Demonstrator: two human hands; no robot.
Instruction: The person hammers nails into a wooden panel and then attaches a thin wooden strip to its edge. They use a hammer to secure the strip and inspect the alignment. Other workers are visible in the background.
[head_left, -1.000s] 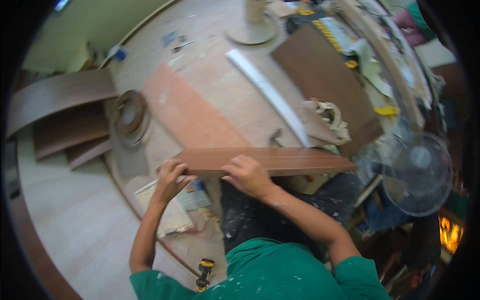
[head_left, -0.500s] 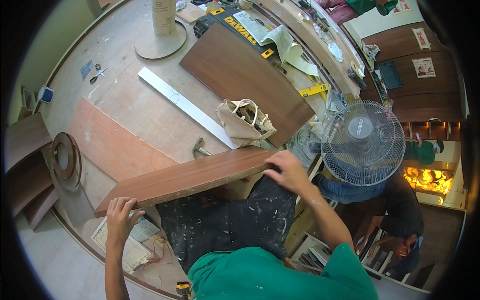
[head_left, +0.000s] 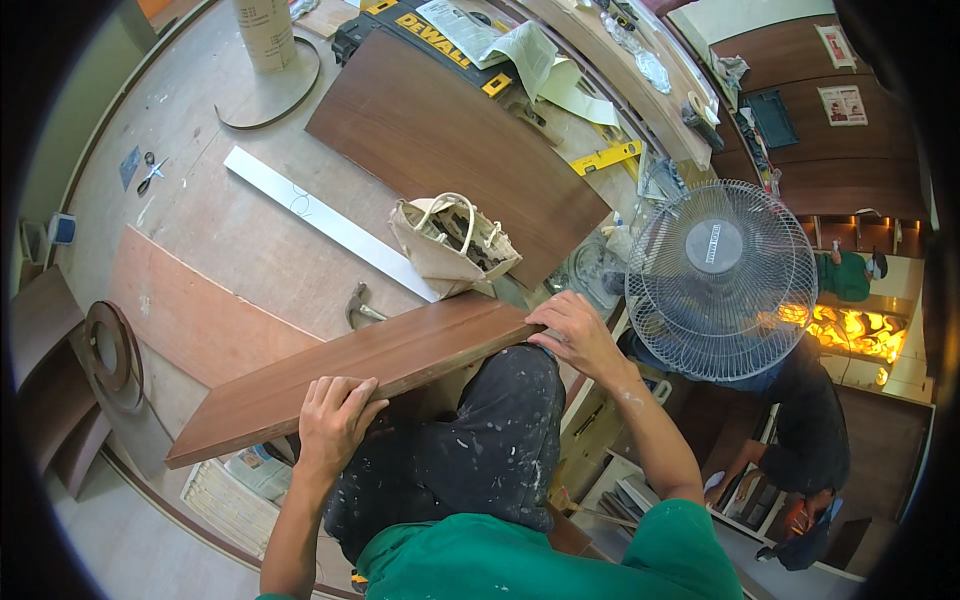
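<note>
A long brown wood-grain board [head_left: 330,380] lies across in front of me, slanting up to the right, above my dark, paint-spotted trousers. My left hand [head_left: 335,420] is closed on its near edge around the middle, fingers over the top. My right hand [head_left: 578,335] grips the board's right end, close above my raised knee. Just beyond the board a hammer [head_left: 360,304] shows its head, the rest partly hidden. A canvas tool bag [head_left: 440,240] with rope handles stands behind the board's right end, next to a white strip [head_left: 320,222].
A large brown panel [head_left: 450,150] and a pinkish plywood sheet [head_left: 200,310] lie on the work surface. Scissors [head_left: 150,175] lie far left. A caged fan [head_left: 715,285] stands close on my right. Behind it another person [head_left: 805,430] bends over a drawer.
My left hand has shifted from the board's left corner to the middle of its near edge. My right hand stays on the right end. My knee has come up beneath that end.
</note>
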